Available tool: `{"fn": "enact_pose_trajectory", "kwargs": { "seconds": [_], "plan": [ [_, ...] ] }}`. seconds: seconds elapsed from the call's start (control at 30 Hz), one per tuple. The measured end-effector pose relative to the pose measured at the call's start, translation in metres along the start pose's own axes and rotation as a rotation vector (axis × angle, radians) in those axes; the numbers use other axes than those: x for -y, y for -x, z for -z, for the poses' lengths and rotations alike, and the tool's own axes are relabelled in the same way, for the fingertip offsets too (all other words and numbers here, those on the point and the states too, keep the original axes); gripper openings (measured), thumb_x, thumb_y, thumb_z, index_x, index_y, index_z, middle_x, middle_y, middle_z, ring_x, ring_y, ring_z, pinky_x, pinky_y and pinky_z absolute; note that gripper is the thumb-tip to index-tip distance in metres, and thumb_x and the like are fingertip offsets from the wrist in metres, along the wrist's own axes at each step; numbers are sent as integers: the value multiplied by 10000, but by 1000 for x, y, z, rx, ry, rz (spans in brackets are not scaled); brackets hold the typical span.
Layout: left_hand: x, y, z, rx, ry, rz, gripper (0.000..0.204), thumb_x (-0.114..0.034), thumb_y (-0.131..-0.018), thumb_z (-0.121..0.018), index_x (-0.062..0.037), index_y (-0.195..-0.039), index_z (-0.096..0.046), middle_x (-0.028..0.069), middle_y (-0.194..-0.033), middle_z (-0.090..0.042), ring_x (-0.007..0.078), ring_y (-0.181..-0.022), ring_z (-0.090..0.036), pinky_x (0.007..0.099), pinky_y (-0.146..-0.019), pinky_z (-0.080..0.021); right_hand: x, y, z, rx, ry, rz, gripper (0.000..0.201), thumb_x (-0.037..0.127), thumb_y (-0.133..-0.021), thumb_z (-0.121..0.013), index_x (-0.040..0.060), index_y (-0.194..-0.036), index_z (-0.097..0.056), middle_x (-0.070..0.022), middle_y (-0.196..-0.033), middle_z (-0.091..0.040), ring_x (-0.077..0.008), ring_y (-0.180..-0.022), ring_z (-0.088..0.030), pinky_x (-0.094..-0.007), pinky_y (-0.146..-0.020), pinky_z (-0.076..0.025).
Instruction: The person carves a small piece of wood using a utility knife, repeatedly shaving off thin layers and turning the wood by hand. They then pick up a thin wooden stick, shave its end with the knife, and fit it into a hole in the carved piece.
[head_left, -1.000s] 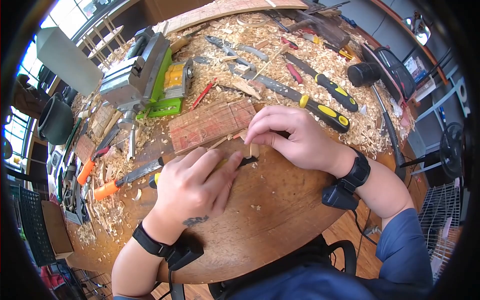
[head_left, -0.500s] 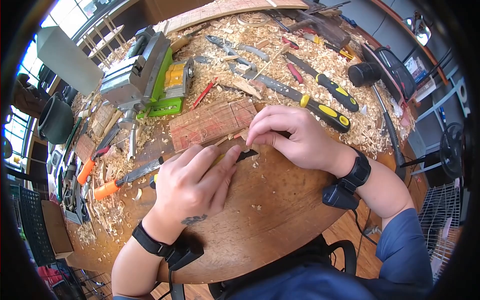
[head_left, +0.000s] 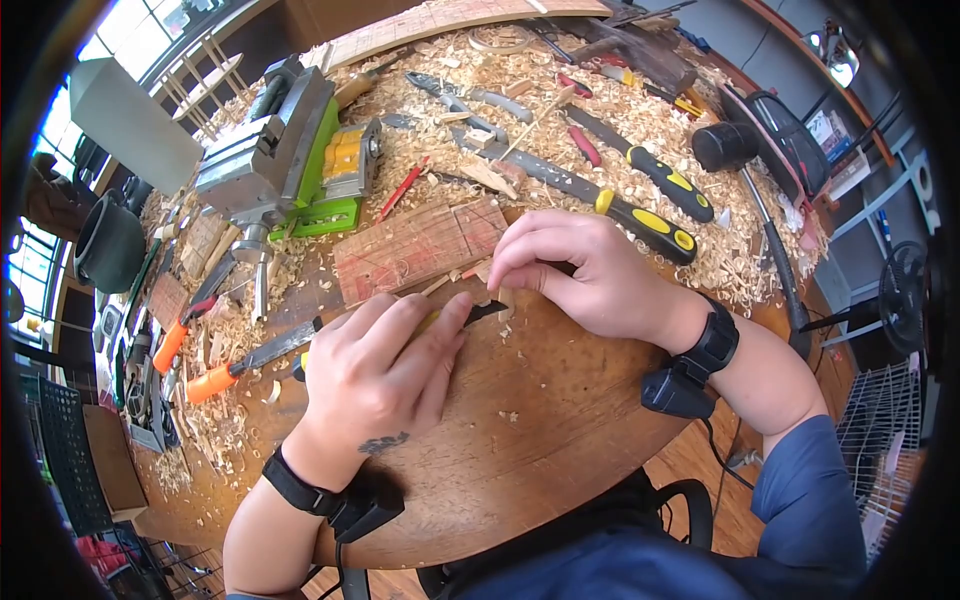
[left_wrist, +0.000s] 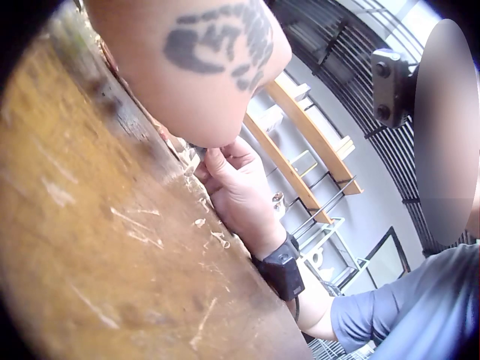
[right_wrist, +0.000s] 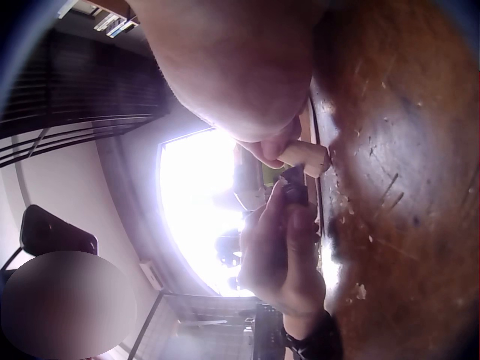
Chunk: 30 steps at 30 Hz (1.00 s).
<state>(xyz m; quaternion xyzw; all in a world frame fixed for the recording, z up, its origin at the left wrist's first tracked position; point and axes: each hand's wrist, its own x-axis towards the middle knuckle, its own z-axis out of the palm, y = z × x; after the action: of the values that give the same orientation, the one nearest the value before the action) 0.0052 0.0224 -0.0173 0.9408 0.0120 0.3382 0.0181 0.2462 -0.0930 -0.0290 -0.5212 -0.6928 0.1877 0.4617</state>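
Observation:
My left hand (head_left: 372, 375) grips a knife with a yellow-and-black handle. Its dark blade (head_left: 488, 310) points right from the fingertips, and most of the handle is hidden under the palm. My right hand (head_left: 580, 270) pinches a small pale wood piece (right_wrist: 306, 156) between thumb and fingers, close over the table. In the right wrist view the blade (right_wrist: 291, 177) is right at the wood piece, with the left hand (right_wrist: 281, 251) behind it. The left wrist view shows the right hand (left_wrist: 244, 191) beyond the left wrist; the knife is mostly hidden there.
Beyond my hands lies a red-stained board (head_left: 420, 248). A vise (head_left: 265, 160) stands back left and an orange-handled chisel (head_left: 212, 382) lies at left. A yellow-and-black handled file (head_left: 650, 232), a mallet (head_left: 725, 147) and heaps of shavings (head_left: 740, 245) cover the far side.
My left hand has shifted slightly left with the knife, and more of the blade shows. The wood piece has turned in my right fingers. Fresh small chips lie below it.

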Motion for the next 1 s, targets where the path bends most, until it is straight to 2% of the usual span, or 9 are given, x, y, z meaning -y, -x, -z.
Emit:
{"fn": "enact_pose_trajectory", "kwargs": {
  "seconds": [0.27, 0.33, 0.47, 0.63, 0.67, 0.73, 0.87, 0.93, 1.0],
  "plan": [
    [-3, -1, 4, 43, 20, -8, 414, -93, -761, -810, -59, -1174, -819, 22, -877, -618, 174, -655, -590, 332, -548, -509, 0, -1, -1, 4, -2, 5, 96, -6, -956, -764, 48, -1023, -806, -81, -1042, -770, -235, -965, -741, -349, -847, -580],
    [-9, -1, 10, 165, 21, 32, 388, -45, -774, -834, -35, -1162, -826, 85, -925, -704, 260, -707, -671, 365, -588, -545, 2, -1, 0, 3, -6, -16, 98, -6, -957, -766, 47, -1028, -808, -83, -1040, -771, -233, -964, -741, -346, -846, -579],
    [-8, 0, 9, 163, 28, 46, 396, -35, -767, -836, -30, -1162, -822, 89, -926, -706, 263, -711, -676, 365, -591, -549, 1, 0, -1, -2, -2, -12, 95, -2, -960, -767, 45, -1032, -808, -83, -1037, -772, -231, -964, -740, -345, -845, -578],
    [-8, -3, 5, 26, 18, 83, 419, -6, -755, -838, -17, -1174, -817, 109, -927, -701, 274, -731, -693, 371, -616, -559, -1, 0, -1, -9, -10, 0, 92, 8, -962, -775, 45, -1038, -812, -83, -1034, -774, -228, -948, -741, -340, -841, -580],
    [-5, -2, 3, 26, 17, 84, 419, -6, -755, -838, -17, -1174, -817, 109, -927, -701, 274, -731, -693, 371, -616, -559, -1, 0, -1, -8, -10, 0, 92, 8, -962, -775, 45, -1038, -812, -83, -1034, -774, -228, -948, -741, -340, -841, -580],
    [0, 0, -2, -38, -39, 24, 457, -83, -754, -814, -52, -1210, -818, 32, -876, -628, 182, -681, -634, 331, -562, -525, 0, 0, -1, -12, -4, -8, 94, 10, -964, -777, 45, -1042, -814, -82, -1030, -775, -226, -942, -741, -338, -837, -580],
    [-2, 0, 2, -14, -26, 39, 422, -79, -762, -816, -51, -1183, -820, 31, -876, -629, 181, -672, -625, 328, -556, -518, 1, 0, -1, -6, 0, -10, 95, 10, -965, -777, 46, -1044, -815, -79, -1028, -776, -224, -942, -741, -337, -834, -579],
    [-5, -1, 9, 121, 53, 67, 412, -16, -760, -841, -24, -1171, -820, 103, -922, -698, 274, -724, -691, 374, -610, -558, 0, 0, -1, -9, 8, -7, 93, 15, -965, -777, 48, -1043, -816, -78, -1027, -777, -223, -941, -741, -338, -832, -579],
    [-9, -1, 9, 143, 45, 69, 413, -18, -758, -840, -24, -1171, -820, 100, -921, -697, 273, -722, -691, 371, -606, -557, 0, 0, -1, -11, 12, -9, 93, 17, -965, -778, 50, -1042, -817, -78, -1025, -777, -224, -940, -741, -338, -831, -578]
  ]
}}
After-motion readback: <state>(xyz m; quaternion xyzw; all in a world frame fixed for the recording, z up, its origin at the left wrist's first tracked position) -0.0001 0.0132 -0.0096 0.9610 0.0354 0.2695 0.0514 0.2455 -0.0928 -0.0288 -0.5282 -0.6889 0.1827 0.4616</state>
